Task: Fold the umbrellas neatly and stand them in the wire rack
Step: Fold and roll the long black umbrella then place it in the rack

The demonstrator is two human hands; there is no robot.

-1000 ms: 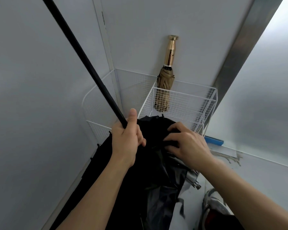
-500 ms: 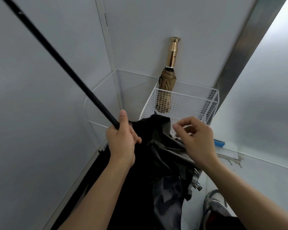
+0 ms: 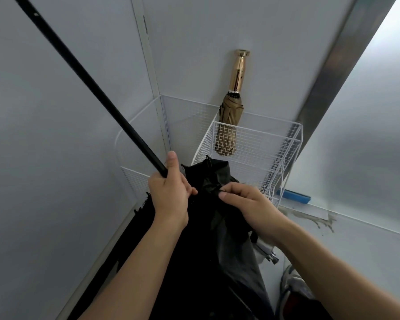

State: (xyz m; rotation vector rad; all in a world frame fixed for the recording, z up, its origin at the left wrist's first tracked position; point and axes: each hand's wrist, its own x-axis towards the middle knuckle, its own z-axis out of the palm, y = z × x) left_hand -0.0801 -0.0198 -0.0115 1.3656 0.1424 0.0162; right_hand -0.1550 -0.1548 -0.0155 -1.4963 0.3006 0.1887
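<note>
Left hand point(image 3: 169, 192) grips slim shaft point(image 3: 90, 84); right hand point(image 3: 247, 204) pinches crumpled canopy point(image 3: 219, 255).

The long black fabric umbrella point(image 3: 206, 250) was plain, unpatterned. The folded tan fabric umbrella point(image 3: 229, 125) had a shiny gold handle point(image 3: 238, 70). The white wire rack point(image 3: 263, 144) showed a square grid.

You have nothing to read here. The black umbrella point(image 3: 217, 227) in your grip, the gold umbrella point(image 3: 231, 112) beyond it and the rack point(image 3: 263, 139) show no text, label, brand or number that can be made out.
</note>
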